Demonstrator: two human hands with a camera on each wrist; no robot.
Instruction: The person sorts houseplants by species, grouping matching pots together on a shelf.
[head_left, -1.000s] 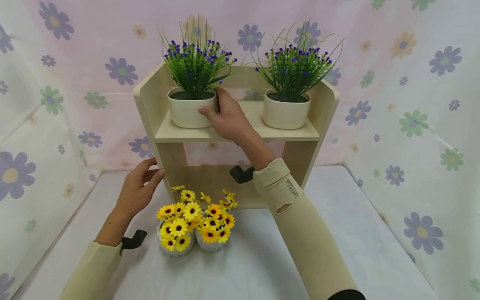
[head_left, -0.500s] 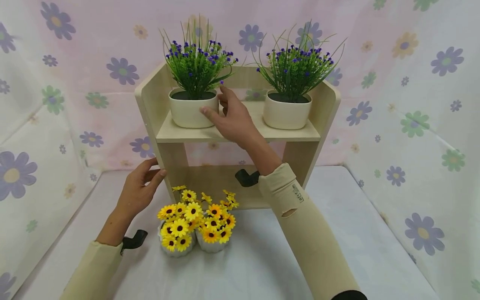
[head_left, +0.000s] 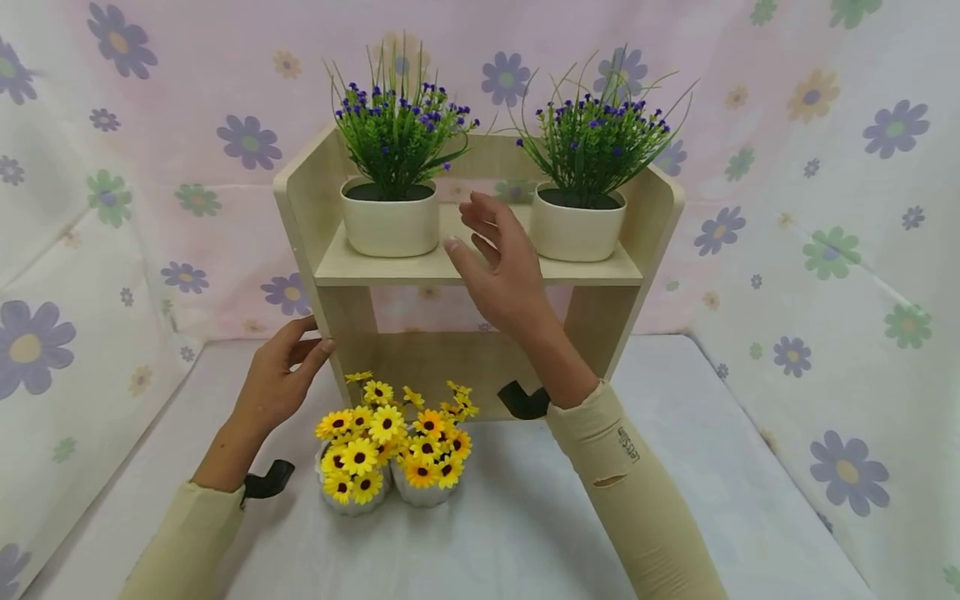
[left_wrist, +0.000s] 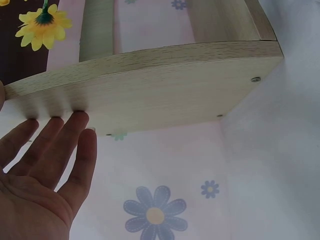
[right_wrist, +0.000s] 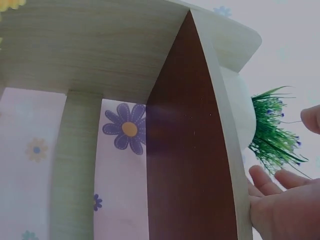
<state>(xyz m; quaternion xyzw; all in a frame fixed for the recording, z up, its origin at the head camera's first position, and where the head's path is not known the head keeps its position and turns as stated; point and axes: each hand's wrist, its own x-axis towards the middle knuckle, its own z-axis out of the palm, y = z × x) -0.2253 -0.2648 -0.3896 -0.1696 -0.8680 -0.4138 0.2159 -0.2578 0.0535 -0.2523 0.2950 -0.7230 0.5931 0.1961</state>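
Note:
A light wooden two-tier shelf stands in the middle. On its upper board sit two cream oval pots, a left pot and a right pot, each with green grass and small purple flowers. My right hand is between the pots, fingers loosely spread and holding nothing; a gap separates it from the left pot. My left hand is at the shelf's left side. Its fairly straight fingertips rest on the outer side panel, with the thumb by the front edge.
Two pale pots with yellow daisy-like flowers, one left and one right, stand on the white-covered table before the shelf's lower left. Flower-print cloth hangs behind and at both sides.
My right hand has let go of the left purple-flower pot and moved right and slightly down, away from it. The left hand stays at the shelf's side.

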